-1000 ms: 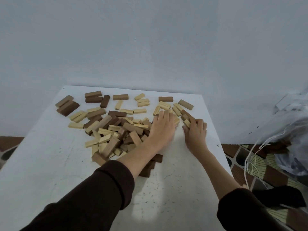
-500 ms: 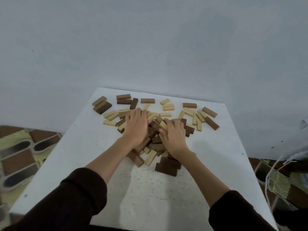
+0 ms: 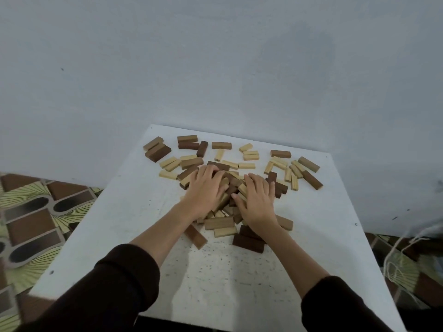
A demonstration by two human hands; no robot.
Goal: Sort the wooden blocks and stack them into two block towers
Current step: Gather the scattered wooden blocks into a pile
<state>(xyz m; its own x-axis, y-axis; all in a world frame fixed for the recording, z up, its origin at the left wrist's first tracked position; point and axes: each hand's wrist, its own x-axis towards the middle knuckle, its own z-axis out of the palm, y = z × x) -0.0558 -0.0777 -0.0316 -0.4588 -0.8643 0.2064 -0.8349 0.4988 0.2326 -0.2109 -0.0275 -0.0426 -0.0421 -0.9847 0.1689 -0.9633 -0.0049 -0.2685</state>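
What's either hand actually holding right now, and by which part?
Nothing is clearly held. The left hand and right hand lie flat, fingers extended, on top of the pile of wooden blocks; no block is visibly pinched or lifted.

Table before a wall, bearing a heap of blocks at centre under the left hand and right hand, loose blocks scattered behind and to both sides.

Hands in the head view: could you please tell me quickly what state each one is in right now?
Left hand: open, fingers spread flat on the heap of light and dark wooden blocks, gripping nothing.
Right hand: open, also pressed flat on the heap.
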